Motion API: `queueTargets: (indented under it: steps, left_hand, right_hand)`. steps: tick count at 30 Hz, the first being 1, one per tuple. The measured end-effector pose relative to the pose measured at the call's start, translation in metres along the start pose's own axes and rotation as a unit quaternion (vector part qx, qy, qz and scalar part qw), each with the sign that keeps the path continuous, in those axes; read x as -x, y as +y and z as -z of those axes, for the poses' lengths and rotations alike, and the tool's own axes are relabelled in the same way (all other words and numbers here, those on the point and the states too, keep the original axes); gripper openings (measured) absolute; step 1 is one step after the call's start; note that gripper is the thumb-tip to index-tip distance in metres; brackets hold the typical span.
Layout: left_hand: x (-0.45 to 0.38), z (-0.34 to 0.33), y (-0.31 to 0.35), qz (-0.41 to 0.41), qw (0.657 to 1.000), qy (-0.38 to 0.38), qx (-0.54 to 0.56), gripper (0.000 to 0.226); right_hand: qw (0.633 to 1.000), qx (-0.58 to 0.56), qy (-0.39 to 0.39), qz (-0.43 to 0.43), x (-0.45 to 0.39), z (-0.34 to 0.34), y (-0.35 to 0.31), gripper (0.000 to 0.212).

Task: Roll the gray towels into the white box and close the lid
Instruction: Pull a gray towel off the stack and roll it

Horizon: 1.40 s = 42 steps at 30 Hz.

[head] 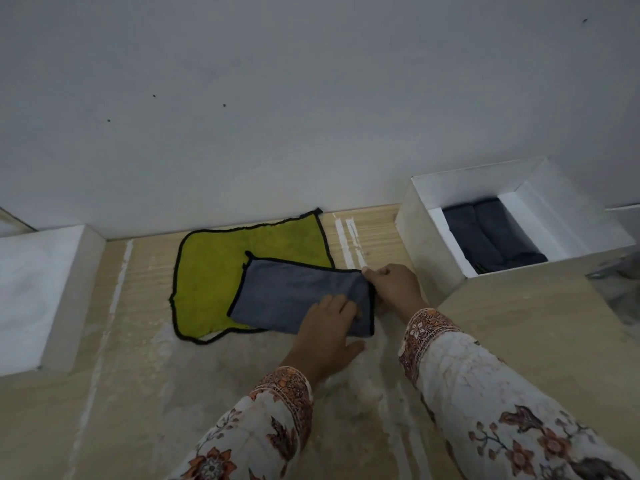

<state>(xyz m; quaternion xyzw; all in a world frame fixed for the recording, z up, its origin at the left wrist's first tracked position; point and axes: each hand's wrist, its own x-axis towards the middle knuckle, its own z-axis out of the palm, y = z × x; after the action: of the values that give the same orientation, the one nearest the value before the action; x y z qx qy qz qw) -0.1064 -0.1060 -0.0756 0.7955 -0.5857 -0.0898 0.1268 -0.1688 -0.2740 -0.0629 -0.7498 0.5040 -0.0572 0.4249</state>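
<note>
A gray towel [294,292] with black trim lies folded in half on the wooden table, partly over a yellow-green towel [221,271]. My left hand [329,327] rests flat on the gray towel's near right part, fingers spread. My right hand [391,285] pinches the towel's right edge at its far corner. The white box [429,244] stands open at the right, with two rolled dark gray towels [485,233] side by side inside it.
A white lid or block [41,292] lies at the left on the table. The white wall runs close behind the towels. Something metallic [613,268] shows at the right edge, beyond the box.
</note>
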Motion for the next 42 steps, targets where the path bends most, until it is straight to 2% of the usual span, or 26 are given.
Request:
queueTargets:
  steps: [5, 9, 11, 17, 19, 22, 24, 27, 29, 33, 36, 40, 42]
  left_hand:
    - [0.001, -0.015, 0.016, 0.062, 0.996, -0.041, -0.046, 0.058]
    - [-0.006, -0.012, 0.025, 0.097, 0.995, -0.013, -0.029, 0.037]
    - [-0.008, -0.009, 0.021, 0.097, 0.995, 0.012, -0.004, 0.027]
    - [0.006, 0.002, 0.001, 0.073, 0.988, 0.044, 0.126, 0.024]
    - [0.012, 0.009, -0.001, 0.109, 0.973, 0.064, 0.193, 0.02]
    - [0.017, 0.017, -0.008, 0.175, 0.944, 0.056, 0.274, 0.026]
    - [0.019, 0.022, -0.017, 0.209, 0.93, 0.054, 0.298, 0.012]
    - [0.023, 0.031, -0.03, 0.268, 0.895, 0.072, 0.35, 0.025]
    - [0.027, 0.033, -0.039, 0.28, 0.892, 0.081, 0.345, 0.027]
    - [0.035, 0.033, -0.052, 0.27, 0.922, 0.051, 0.274, 0.021]
    - [0.035, 0.033, -0.052, 0.264, 0.934, 0.028, 0.238, 0.015]
    - [0.032, 0.033, -0.051, 0.266, 0.942, 0.005, 0.205, 0.014]
    - [0.033, 0.034, -0.051, 0.283, 0.941, -0.011, 0.188, 0.014]
  right_hand:
    - [0.998, 0.037, -0.042, -0.004, 0.0, 0.005, 0.006, 0.042]
    - [0.998, 0.023, -0.051, -0.009, -0.004, 0.007, 0.007, 0.038]
    - [0.998, 0.004, -0.059, -0.013, -0.005, 0.007, 0.007, 0.032]
    - [0.997, -0.075, -0.033, -0.009, -0.006, 0.001, -0.004, 0.024]
    - [0.995, -0.093, -0.032, 0.012, -0.004, -0.004, -0.015, 0.023]
    - [0.993, -0.099, -0.039, 0.045, -0.002, -0.014, -0.032, 0.021]
    - [0.992, -0.103, -0.051, 0.054, -0.001, -0.022, -0.041, 0.019]
    - [0.989, -0.115, -0.069, 0.061, -0.004, -0.034, -0.051, 0.018]
    - [0.988, -0.121, -0.074, 0.059, -0.006, -0.041, -0.054, 0.016]
    - [0.991, -0.075, -0.1, 0.053, -0.009, -0.052, -0.052, 0.014]
    - [0.989, -0.099, -0.098, 0.039, -0.007, -0.055, -0.049, 0.018]
    - [0.986, -0.017, -0.037, 0.164, -0.001, -0.05, -0.047, 0.018]
    - [0.977, 0.046, -0.067, 0.198, -0.002, -0.05, -0.045, 0.018]
